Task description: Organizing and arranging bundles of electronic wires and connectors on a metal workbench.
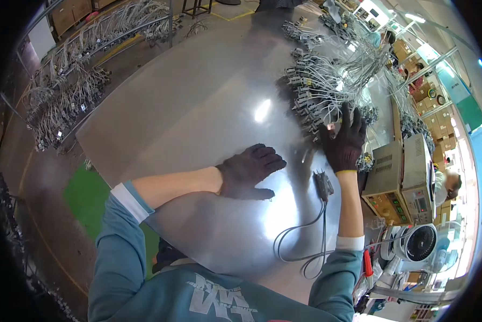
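My left hand [250,172], in a dark glove, hovers over or rests on the shiny metal tabletop [198,96]; which of the two I cannot tell. Its fingers are stretched out and nothing is in it. Spread fingers also show on my gloved right hand [344,140], at the near edge of a long pile of white cables with grey connectors [308,102]. Whether it touches a cable is unclear. Just below that hand lies a dark connector block [322,186] with a thin grey lead [284,236] looping over the table toward the right.
At the right edge stand two box-shaped electrical testers [388,185], a small fan [419,242] and a red-handled tool [368,264]. More cables hang from a rack [80,80] at the far left. Other people [449,185] are in the background at right, near shelves of cartons.
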Action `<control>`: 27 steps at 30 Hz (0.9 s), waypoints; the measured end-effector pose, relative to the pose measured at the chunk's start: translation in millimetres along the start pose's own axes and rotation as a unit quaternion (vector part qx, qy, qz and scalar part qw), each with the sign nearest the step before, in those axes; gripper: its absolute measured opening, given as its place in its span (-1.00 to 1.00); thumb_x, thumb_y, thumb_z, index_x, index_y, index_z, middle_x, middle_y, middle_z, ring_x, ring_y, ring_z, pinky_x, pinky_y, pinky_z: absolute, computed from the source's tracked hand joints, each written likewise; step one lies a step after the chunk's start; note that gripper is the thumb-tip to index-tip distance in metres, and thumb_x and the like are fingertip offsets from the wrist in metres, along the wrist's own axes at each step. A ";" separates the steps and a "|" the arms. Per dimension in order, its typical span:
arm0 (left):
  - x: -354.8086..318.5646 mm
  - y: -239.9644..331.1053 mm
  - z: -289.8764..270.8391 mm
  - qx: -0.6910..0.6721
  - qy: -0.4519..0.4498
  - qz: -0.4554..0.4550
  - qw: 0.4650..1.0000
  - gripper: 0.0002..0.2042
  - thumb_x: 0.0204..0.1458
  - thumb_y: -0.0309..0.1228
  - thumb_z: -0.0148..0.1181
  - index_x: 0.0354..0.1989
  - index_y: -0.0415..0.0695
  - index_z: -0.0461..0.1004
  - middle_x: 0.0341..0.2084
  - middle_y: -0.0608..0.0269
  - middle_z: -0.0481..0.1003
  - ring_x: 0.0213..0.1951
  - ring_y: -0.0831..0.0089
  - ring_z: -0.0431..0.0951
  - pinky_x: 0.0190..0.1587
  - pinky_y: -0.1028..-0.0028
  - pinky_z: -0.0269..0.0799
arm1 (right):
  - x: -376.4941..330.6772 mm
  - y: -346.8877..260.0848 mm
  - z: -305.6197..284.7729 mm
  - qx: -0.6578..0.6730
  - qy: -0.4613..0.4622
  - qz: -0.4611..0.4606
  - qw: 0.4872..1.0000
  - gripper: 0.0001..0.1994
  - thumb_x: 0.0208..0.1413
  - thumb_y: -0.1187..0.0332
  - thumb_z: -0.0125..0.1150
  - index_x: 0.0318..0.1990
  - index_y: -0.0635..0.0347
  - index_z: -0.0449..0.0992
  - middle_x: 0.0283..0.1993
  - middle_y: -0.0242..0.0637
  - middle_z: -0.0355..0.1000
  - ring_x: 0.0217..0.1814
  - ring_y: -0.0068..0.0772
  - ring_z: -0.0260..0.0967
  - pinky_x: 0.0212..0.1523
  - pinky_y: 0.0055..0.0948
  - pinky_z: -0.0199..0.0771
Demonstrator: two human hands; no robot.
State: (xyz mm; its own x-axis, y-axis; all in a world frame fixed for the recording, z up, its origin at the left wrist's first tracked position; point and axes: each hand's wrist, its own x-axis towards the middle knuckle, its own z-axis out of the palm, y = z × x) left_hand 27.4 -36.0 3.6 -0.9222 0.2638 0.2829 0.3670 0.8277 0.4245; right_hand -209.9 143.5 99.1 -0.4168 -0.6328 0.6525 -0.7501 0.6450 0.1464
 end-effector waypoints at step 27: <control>8.8 5.7 -12.7 0.012 0.002 0.022 1.000 -0.37 0.21 0.04 0.22 0.29 -0.19 0.40 0.35 -0.04 0.30 0.42 -0.04 0.21 0.50 -0.04 0.09 | 47.4 37.3 115.5 -0.198 -0.209 0.151 0.946 -0.25 0.22 -0.31 0.09 0.56 -0.57 0.11 0.73 -0.26 -0.23 0.73 0.24 -0.34 0.45 0.70 -0.42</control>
State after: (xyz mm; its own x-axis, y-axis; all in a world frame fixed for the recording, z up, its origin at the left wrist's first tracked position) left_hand 22.9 -35.3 19.5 -0.9049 0.2973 0.3044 0.4034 0.8270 0.3916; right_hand -316.9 88.1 49.6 -0.8100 -0.4546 0.3706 -0.3473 0.8809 0.3215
